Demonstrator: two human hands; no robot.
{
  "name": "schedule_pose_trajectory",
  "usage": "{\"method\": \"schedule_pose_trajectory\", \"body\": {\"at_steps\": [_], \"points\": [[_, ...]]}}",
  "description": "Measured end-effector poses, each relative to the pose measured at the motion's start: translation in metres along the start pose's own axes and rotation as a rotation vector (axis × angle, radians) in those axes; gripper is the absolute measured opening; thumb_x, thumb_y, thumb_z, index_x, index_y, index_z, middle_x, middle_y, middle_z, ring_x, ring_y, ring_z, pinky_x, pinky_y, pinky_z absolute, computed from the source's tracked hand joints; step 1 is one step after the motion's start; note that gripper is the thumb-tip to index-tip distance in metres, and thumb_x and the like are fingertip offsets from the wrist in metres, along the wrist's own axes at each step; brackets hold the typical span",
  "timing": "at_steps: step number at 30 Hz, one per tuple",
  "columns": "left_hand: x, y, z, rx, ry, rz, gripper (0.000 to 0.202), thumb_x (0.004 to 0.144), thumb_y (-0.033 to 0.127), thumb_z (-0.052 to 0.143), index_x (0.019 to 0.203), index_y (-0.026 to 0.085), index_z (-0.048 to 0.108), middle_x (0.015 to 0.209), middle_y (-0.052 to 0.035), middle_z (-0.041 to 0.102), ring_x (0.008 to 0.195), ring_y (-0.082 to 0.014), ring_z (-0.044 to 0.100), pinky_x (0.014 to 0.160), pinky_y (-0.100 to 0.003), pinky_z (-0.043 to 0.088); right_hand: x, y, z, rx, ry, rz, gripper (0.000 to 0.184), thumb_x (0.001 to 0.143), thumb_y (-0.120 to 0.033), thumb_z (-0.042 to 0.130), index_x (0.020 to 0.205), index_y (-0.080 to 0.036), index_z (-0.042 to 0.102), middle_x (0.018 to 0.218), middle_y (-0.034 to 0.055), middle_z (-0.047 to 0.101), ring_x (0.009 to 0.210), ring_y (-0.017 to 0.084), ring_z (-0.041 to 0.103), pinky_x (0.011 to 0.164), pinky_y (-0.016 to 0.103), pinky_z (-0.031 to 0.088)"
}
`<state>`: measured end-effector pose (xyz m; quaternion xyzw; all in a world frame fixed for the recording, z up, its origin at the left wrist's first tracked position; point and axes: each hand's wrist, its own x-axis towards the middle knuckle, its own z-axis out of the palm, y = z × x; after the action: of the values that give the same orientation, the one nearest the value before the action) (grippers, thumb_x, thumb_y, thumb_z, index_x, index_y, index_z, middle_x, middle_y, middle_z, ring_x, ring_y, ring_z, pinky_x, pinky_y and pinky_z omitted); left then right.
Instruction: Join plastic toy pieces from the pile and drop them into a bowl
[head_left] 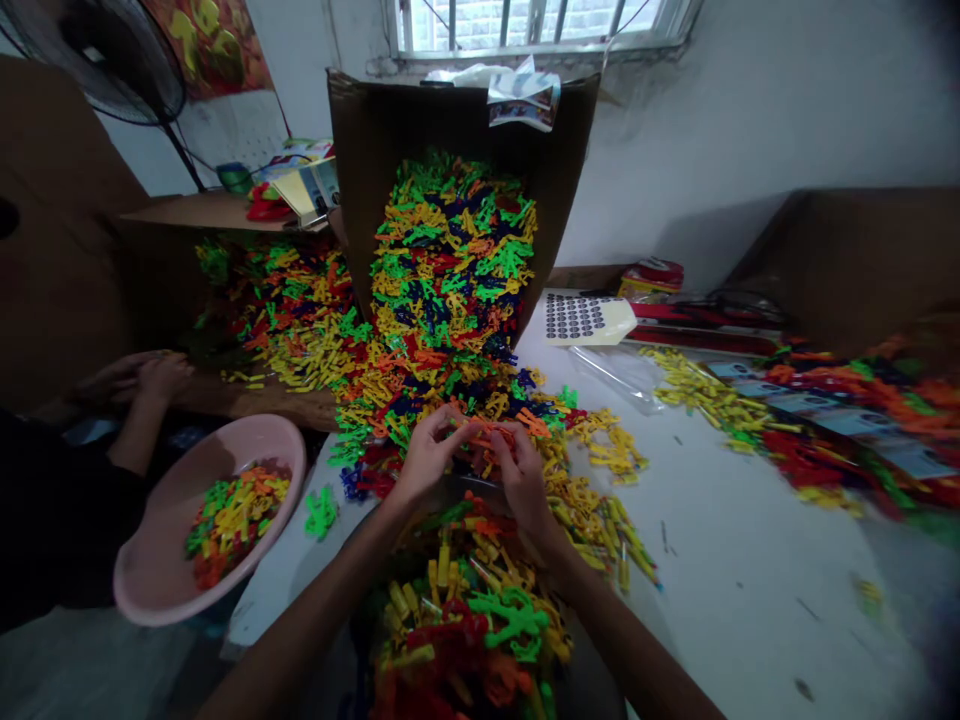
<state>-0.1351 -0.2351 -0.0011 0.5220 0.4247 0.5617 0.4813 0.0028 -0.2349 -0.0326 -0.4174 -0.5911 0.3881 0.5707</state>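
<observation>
Head camera: the left hand (426, 458) and the right hand (523, 478) meet over the white counter (750, 570). Their fingers are pinched on a small orange plastic piece (489, 434). It is just in front of the big pile of colored pieces (450, 300) spilling from a tipped cardboard box (352, 140). A pink bowl (150, 572) sits to the left, near another person's hands (150, 375).
</observation>
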Motion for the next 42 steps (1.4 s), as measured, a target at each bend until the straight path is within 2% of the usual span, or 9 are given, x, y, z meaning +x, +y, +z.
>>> {"method": "schedule_pose_trajectory", "body": {"at_steps": [5, 11, 18, 23, 25, 29, 33, 36, 42], "points": [[0.0, -0.007, 0.007, 0.116, 0.107, 0.121, 0.029, 0.08, 0.045, 0.071, 0.084, 0.017, 0.065, 0.084, -0.0026, 0.068, 0.076, -0.0154, 0.063, 0.067, -0.022, 0.049, 0.0, 0.001, 0.004, -0.138, 0.135, -0.071, 0.027, 0.095, -0.046, 0.049, 0.097, -0.021, 0.06, 0.089, 0.0037, 0.068, 0.079, 0.02, 0.063, 0.072, 0.03, 0.049], [0.003, -0.006, -0.002, -0.034, -0.004, -0.018, 0.036, 0.077, 0.048, 0.073, 0.077, 0.015, 0.057, 0.07, 0.0013, 0.059, 0.059, -0.0127, 0.058, 0.055, -0.022, 0.048, 0.001, 0.003, 0.002, -0.003, 0.02, -0.029, 0.028, 0.094, -0.049, 0.051, 0.096, -0.022, 0.058, 0.074, -0.0006, 0.064, 0.064, 0.017, 0.06, 0.065, 0.03, 0.048], [-0.002, 0.014, -0.01, 0.059, -0.068, -0.041, 0.04, 0.077, 0.053, 0.07, 0.077, 0.015, 0.06, 0.081, -0.0026, 0.062, 0.071, -0.0158, 0.06, 0.056, -0.022, 0.048, -0.002, -0.022, -0.006, 0.154, -0.121, 0.068, 0.031, 0.092, -0.052, 0.056, 0.096, -0.022, 0.06, 0.079, -0.0008, 0.063, 0.065, 0.017, 0.061, 0.065, 0.029, 0.05], [-0.026, 0.06, -0.045, 0.271, -0.499, -0.037, 0.042, 0.084, 0.056, 0.062, 0.079, 0.014, 0.066, 0.095, -0.0083, 0.07, 0.085, -0.019, 0.064, 0.07, -0.023, 0.047, -0.021, -0.054, -0.049, -0.013, -0.477, 0.039, 0.045, 0.093, -0.061, 0.048, 0.098, -0.021, 0.07, 0.095, 0.0051, 0.071, 0.09, 0.022, 0.066, 0.081, 0.032, 0.051], [-0.027, 0.065, -0.056, 0.362, -0.493, 0.004, 0.051, 0.091, 0.059, 0.048, 0.075, 0.014, 0.066, 0.081, -0.0073, 0.07, 0.075, -0.0175, 0.063, 0.067, -0.024, 0.046, -0.02, -0.053, -0.07, -0.106, -0.537, 0.022, 0.049, 0.097, -0.058, 0.039, 0.099, -0.021, 0.071, 0.096, 0.0063, 0.073, 0.092, 0.023, 0.067, 0.086, 0.034, 0.051], [-0.009, 0.039, -0.054, 0.665, -0.267, 0.085, 0.051, 0.095, 0.055, 0.044, 0.068, 0.016, 0.064, 0.068, -0.0026, 0.066, 0.065, -0.0152, 0.059, 0.064, -0.024, 0.042, -0.003, -0.01, -0.103, -0.459, -0.265, -0.061, 0.03, 0.095, -0.041, 0.045, 0.104, -0.023, 0.069, 0.106, 0.0066, 0.071, 0.101, 0.025, 0.063, 0.093, 0.04, 0.048], [0.018, -0.003, -0.035, 0.919, -0.43, 0.101, 0.034, 0.093, 0.043, 0.05, 0.08, 0.017, 0.068, 0.076, -0.0022, 0.068, 0.072, -0.0168, 0.061, 0.066, -0.024, 0.041, 0.002, 0.05, -0.115, -0.844, -0.413, -0.025, 0.042, 0.083, -0.03, 0.06, 0.123, -0.02, 0.06, 0.128, 0.0128, 0.061, 0.121, 0.031, 0.052, 0.104, 0.047, 0.041], [0.035, -0.026, -0.024, 1.068, -0.467, 0.136, 0.024, 0.09, 0.035, 0.054, 0.088, 0.016, 0.069, 0.084, -0.0042, 0.071, 0.078, -0.0184, 0.062, 0.07, -0.025, 0.043, -0.009, 0.079, -0.113, -0.908, -0.484, 0.024, 0.061, 0.076, -0.031, 0.071, 0.132, -0.015, 0.053, 0.132, 0.0173, 0.057, 0.124, 0.034, 0.049, 0.103, 0.046, 0.043], [0.059, -0.036, 0.004, 1.144, -0.546, 0.244, 0.017, 0.087, 0.024, 0.053, 0.084, 0.017, 0.068, 0.083, -0.0039, 0.07, 0.075, -0.0163, 0.061, 0.067, -0.022, 0.043, -0.019, 0.101, -0.105, -0.732, -0.323, -0.046, 0.036, 0.085, -0.028, 0.061, 0.119, -0.018, 0.058, 0.118, 0.0143, 0.063, 0.115, 0.03, 0.056, 0.099, 0.047, 0.046]]}}
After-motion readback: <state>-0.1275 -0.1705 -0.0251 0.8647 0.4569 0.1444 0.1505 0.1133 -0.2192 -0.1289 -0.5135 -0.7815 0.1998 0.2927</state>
